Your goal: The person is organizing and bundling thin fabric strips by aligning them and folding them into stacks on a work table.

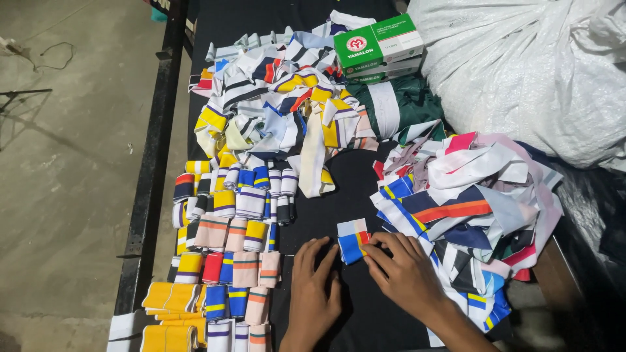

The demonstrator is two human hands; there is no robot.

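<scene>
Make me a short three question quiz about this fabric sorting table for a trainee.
1. True or false: the right hand touches a folded blue, yellow and red striped piece.
2. Which side of the black table holds the neat rows of folded pieces: A the person's left, B the person's right?
3. Fill in: the boxes at the far end are green and ____.

Key: 1 true; 2 A; 3 white.

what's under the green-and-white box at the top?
The green-and-white box sits on a second similar box, whose front edge shows. Folded green fabric lies below them. Whatever is beneath the lower box is covered.
</scene>
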